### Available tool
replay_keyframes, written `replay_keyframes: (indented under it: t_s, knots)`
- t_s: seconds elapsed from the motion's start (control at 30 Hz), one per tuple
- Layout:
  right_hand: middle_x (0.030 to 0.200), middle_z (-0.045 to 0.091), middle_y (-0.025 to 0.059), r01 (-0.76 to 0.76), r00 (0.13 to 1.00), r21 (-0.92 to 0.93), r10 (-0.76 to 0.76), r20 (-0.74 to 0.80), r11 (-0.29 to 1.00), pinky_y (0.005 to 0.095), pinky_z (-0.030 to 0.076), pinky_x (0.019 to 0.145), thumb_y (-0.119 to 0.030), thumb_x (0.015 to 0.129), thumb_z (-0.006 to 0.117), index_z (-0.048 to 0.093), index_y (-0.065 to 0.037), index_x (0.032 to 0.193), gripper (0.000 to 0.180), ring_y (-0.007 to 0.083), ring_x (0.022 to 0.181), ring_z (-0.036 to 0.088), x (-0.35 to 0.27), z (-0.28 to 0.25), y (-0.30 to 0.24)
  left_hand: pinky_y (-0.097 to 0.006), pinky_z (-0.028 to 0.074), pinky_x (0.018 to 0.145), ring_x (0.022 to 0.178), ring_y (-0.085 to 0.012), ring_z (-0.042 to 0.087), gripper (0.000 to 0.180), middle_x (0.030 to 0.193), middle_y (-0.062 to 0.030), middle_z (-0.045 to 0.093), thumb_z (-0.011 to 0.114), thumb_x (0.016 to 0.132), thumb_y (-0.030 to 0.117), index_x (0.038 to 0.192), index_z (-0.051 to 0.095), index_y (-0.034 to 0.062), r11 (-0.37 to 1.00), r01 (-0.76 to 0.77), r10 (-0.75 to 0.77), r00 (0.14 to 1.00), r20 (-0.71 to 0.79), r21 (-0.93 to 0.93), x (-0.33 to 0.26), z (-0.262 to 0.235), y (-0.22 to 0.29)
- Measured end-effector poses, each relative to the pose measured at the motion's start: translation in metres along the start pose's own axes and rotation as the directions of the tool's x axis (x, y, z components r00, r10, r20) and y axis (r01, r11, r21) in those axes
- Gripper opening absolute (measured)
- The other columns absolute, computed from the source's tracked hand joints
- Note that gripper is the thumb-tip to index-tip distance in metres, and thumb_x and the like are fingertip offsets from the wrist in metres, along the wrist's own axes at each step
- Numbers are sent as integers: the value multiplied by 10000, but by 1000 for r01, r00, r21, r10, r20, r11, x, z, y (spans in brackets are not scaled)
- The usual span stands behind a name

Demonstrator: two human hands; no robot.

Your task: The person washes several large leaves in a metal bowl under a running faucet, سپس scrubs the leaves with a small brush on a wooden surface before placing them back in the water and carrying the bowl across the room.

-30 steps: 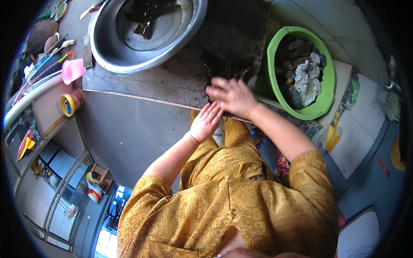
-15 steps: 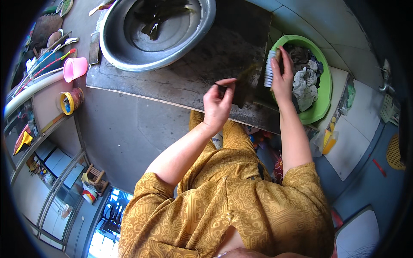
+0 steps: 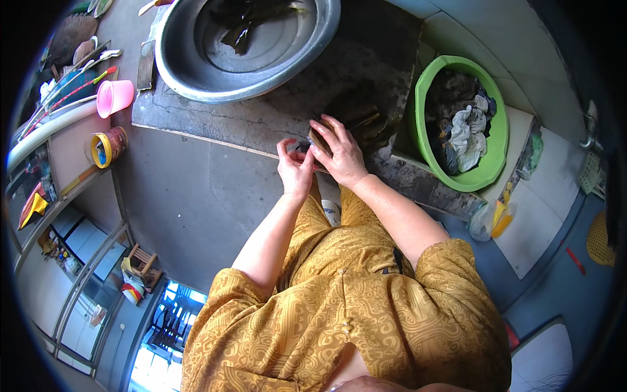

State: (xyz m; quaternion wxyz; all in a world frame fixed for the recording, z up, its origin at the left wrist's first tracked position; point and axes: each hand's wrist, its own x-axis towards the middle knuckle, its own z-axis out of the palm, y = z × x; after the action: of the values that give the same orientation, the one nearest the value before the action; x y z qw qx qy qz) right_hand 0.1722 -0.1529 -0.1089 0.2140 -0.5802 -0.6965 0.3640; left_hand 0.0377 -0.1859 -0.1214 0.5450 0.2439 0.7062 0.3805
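Note:
My right hand (image 3: 341,155) grips a scrub brush (image 3: 319,140) by its brown back, with the bristles mostly hidden. Close beside it, near the slab's front edge, my left hand (image 3: 295,171) is closed, fingertips pinching the end of something dark and thin. A thin, dark, wet brownish piece (image 3: 366,125) lies spread on the slab just beyond my right hand; whether it is what my left fingers hold cannot be told. A similar dark piece (image 3: 239,38) lies in the large grey basin (image 3: 176,77) at the far left of the slab.
On the right stands a green tub (image 3: 424,140) with crumpled white and dark cloths (image 3: 469,137). The dark slab (image 3: 202,117) has a pale front edge. To the left are a pink cup (image 3: 114,98) and a yellow bucket (image 3: 108,147). A tap (image 3: 591,134) is at the far right.
My right hand has brought the brush from the green tub's rim leftward to beside my left hand. My left hand has moved left and nearer to me. The dark piece now lies on the slab.

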Motion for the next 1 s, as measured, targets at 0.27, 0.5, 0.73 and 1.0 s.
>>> replay_keyframes:
  t_s: [0.27,0.5,0.73,1.0]
  knots:
    - [1296,499,76,102,995,-489,-98,34,867,439,504,792,-368,866,606,613,-263,1234,383,295,965,587,44,-34,39,-256,472,467,483,-92,565,150,625,-46,629,714,881,145,913,657,10,968,-14,11,1000,12,249,16,-14,-14]
    - [1322,498,64,110,990,-254,-130,-61,961,428,500,871,-405,880,613,603,-245,1273,424,292,994,592,24,-16,10,-246,484,470,487,-86,561,166,636,-25,614,689,893,121,995,649,-4,984,31,-40,998,48,176,13,-16,-10]
    - [1343,469,91,-96,976,-523,-24,-217,847,444,507,822,-381,915,575,572,-230,1280,395,318,1022,574,54,-51,58,-255,487,461,512,-86,555,161,674,-40,622,635,932,95,1044,636,-21,989,6,-19,996,87,150,10,-17,-11]
    - [1265,529,30,302,950,-493,-302,83,816,388,493,695,-386,856,630,627,-282,1237,395,235,871,581,27,-21,15,-245,490,480,511,-94,576,135,659,-44,624,659,916,83,957,599,-31,999,15,-18,997,79,39,11,-24,-6]
